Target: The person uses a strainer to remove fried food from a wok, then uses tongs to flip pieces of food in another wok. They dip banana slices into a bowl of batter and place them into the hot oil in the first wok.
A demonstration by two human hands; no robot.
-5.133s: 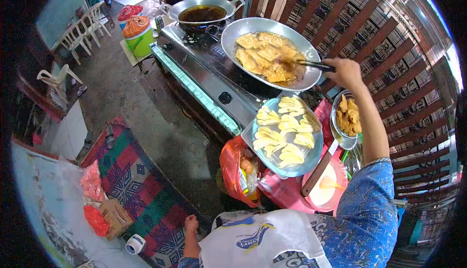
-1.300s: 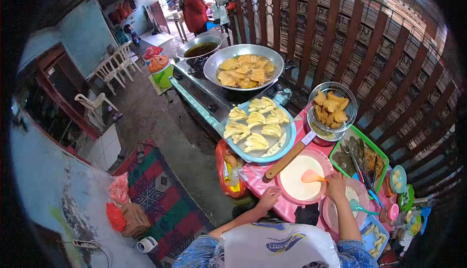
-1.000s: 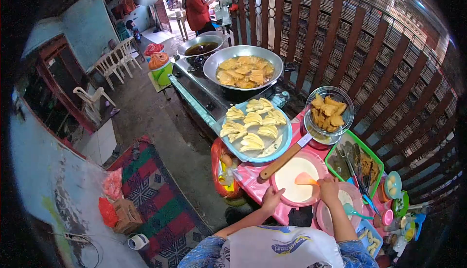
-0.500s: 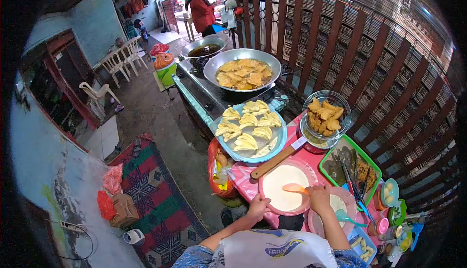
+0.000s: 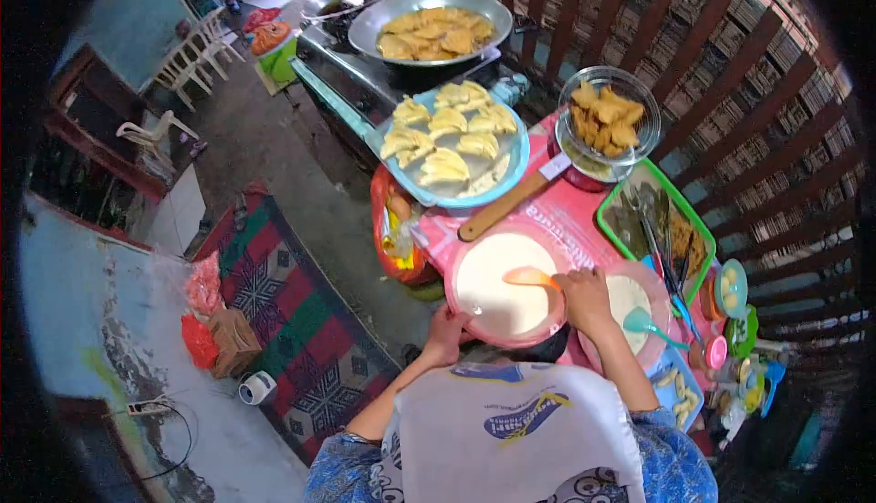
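Note:
In front of me is a pink basin (image 5: 493, 270) of pale, creamy batter. My left hand (image 5: 446, 333) grips its near left rim, fingers curled at the edge. My right hand (image 5: 585, 301) is closed on the handle of an orange ladle (image 5: 531, 277) at the right rim; the ladle's bowl rests in the batter. Right beside it stands a second pink basin (image 5: 659, 343) with pale batter and a teal ladle (image 5: 642, 322). A wooden-handled tool (image 5: 504, 209) lies behind the first basin. Beyond it, a light-blue tray (image 5: 516, 161) holds several fanned, sliced bananas (image 5: 443, 166).
A wok (image 5: 499, 24) of frying pieces sits on the stove (image 5: 401, 72), with another dark-oiled wok (image 5: 319, 3) behind. Fried pieces fill a see-through basket (image 5: 651, 129). Tongs lie in a green tray (image 5: 606, 225). A slatted fence (image 5: 630, 10) borders the right.
My view has tilted down, so the woks and tray appear higher. The batter basin has come slightly closer to my body, with both hands still on it and the ladle.

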